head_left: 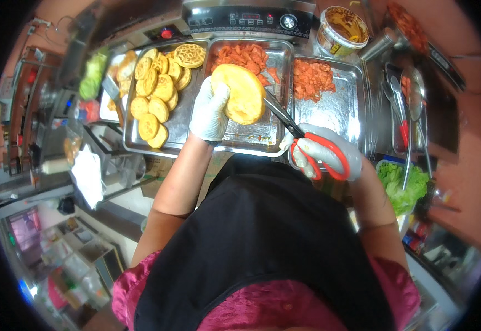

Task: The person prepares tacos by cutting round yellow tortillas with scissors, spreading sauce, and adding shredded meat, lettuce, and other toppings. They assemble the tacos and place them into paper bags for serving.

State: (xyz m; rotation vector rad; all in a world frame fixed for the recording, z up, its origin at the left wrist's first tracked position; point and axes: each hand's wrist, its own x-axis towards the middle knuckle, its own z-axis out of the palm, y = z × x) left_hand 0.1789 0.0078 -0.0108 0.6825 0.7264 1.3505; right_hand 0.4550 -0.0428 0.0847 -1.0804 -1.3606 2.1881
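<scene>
My left hand [210, 113], in a white glove, holds up a round yellow flatbread [241, 95] by its left side. In my gloved right hand [331, 148] is a pair of scissors [334, 163] with red handles and dark blades. The blades reach up to the bread's right edge; whether they have cut into it I cannot tell. Beneath the bread lies a metal tray [251, 148] with reddish meat pieces [243, 57] at its far end. To its left, another tray [133, 140] bears several round flatbreads [163, 87].
A third tray [351, 118] on the right has chopped reddish meat [313, 78]. Behind stand a control panel [251, 21] and a sauce bucket [342, 32]. Tongs and a ladle [415, 99] lie in a narrow tray at the right, above a lettuce container [400, 185].
</scene>
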